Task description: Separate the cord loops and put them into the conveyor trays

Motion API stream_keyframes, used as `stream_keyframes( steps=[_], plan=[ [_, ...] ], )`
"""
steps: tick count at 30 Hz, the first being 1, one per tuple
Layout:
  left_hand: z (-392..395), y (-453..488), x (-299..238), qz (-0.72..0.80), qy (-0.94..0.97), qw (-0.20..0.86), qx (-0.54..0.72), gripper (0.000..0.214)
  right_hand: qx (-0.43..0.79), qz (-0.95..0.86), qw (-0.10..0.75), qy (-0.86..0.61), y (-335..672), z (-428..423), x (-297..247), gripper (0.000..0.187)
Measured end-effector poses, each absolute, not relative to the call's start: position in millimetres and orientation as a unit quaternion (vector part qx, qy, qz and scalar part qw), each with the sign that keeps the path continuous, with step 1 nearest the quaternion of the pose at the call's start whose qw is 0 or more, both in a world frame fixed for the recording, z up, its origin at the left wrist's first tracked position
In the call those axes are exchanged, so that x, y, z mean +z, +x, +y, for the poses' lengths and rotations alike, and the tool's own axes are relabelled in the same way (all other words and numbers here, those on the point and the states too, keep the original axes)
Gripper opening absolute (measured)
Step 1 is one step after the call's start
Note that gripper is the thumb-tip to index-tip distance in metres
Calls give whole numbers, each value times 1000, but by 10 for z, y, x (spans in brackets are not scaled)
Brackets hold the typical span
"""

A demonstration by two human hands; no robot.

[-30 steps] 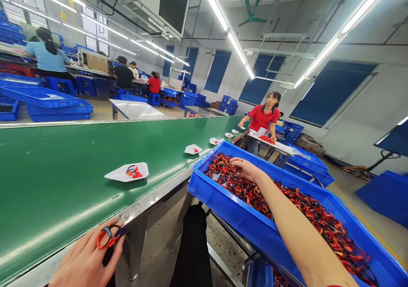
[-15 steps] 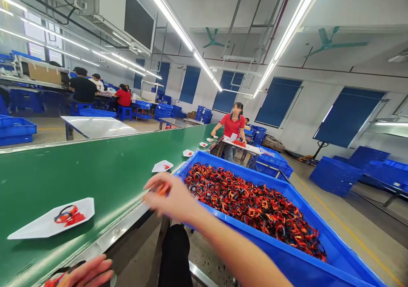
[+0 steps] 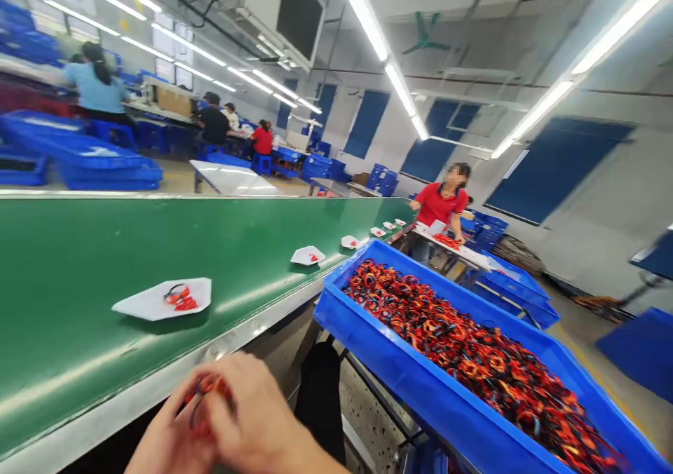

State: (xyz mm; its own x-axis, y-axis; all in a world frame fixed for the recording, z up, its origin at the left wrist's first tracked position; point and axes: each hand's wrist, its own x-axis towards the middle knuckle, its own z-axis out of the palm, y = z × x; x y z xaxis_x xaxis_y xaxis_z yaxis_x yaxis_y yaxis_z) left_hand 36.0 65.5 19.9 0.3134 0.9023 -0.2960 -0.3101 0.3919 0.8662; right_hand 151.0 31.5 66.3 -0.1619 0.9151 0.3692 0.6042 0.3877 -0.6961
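Observation:
My left hand (image 3: 165,428) and my right hand (image 3: 255,407) meet low in the view, in front of the conveyor's metal edge. Between them is a small bunch of red and black wire loops (image 3: 207,397), partly hidden by my fingers. Both hands are closed around it. Beyond them, on the green conveyor belt (image 3: 68,249), lies a white tray (image 3: 152,306) with red pieces and a dark loop in it. To the right stands a blue bin (image 3: 420,383) heaped with red and black wire loops (image 3: 463,341).
Several smaller white trays (image 3: 308,256) sit farther along the belt. A person in a red shirt (image 3: 442,204) stands at a side table (image 3: 473,253) beyond the bin. Other people sit at benches at the far left, near stacked blue bins (image 3: 105,169).
My right hand has come back from near the bin's corner to meet my left hand, bringing the wire loops. The view has swung left, and the near tray appears farther along.

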Motion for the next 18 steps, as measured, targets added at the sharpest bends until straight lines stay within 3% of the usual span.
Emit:
stream_keyframes(
  steps=[2,5,12,18],
  plan=[
    [583,382,277,384,167,815,400,14,280,-668,445,-526,1549,252,706,31],
    [535,410,369,362,61,843,393,18,415,-543,513,-518,1598,222,681,32],
    [461,395,348,391,112,821,400,25,590,-306,630,-401,1626,204,582,38],
    [393,403,413,360,246,797,418,22,671,-154,641,-339,1662,167,566,29]
  ],
)
